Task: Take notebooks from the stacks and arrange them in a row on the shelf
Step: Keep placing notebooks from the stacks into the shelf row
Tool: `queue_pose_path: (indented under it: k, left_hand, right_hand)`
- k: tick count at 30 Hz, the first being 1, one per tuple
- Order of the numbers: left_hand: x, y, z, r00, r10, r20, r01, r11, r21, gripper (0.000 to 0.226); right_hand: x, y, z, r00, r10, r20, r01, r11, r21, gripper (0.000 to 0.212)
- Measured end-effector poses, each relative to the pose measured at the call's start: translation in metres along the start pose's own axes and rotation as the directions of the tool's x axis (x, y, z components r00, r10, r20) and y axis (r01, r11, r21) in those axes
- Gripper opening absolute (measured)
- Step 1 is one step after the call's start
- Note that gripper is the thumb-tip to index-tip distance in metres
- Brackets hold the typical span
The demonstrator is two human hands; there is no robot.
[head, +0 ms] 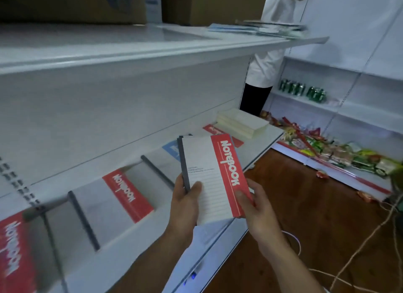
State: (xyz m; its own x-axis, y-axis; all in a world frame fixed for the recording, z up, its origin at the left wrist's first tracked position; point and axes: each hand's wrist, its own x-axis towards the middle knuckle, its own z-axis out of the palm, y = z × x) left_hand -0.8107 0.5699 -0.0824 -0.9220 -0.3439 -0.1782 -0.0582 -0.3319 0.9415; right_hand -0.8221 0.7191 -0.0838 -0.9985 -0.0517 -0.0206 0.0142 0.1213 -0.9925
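The left hand (185, 205) is gripping the grey spine of a white, red-banded paper notebook (207, 161). The right hand (255, 207) is pinching its red edge.

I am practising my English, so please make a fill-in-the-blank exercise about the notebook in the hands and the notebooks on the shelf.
1. The left hand and the right hand hold a notebook with a ____ band.
2. The white word printed on that band is ____.
3. On the shelf, one other notebook has a ____ band instead.
Missing words: red; NOTEBOOK; blue.
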Motion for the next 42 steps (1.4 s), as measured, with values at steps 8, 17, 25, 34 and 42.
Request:
queue_pose_path:
  k: [8, 17, 25, 34, 42]
  left_hand:
    - [0.098, 0.000, 0.066, 0.996, -0.002, -0.092, -0.001, 1.000, -0.024, 0.030]
    - [0.194, -0.012, 0.138, 0.923, 0.056, -0.380, -0.043, 0.998, 0.041, 0.024]
    - [0.247, -0.063, 0.159, 0.770, 0.276, -0.575, 0.213, 0.739, 0.639, 0.020]
    - [0.251, -0.056, 0.178, 0.815, 0.101, -0.570, 0.060, 0.964, 0.257, 0.050]
    - [0.270, -0.061, 0.191, 0.843, 0.093, -0.530, -0.025, 0.991, 0.135, 0.033]
  right_hand:
    - [0.123, 0.007, -0.030, 0.998, -0.009, 0.068, 0.010, 1.000, -0.025, 0.030]
    - [0.280, 0.018, -0.056, 0.940, -0.080, 0.332, 0.156, 0.966, -0.208, 0.028]
    - [0.370, 0.045, -0.076, 0.824, -0.060, 0.563, 0.266, 0.919, -0.291, 0.021]
    - [0.400, 0.065, -0.079, 0.762, -0.040, 0.646, 0.281, 0.919, -0.275, 0.013]
    - [0.403, 0.065, -0.074, 0.702, -0.015, 0.712, 0.282, 0.924, -0.259, 0.057]
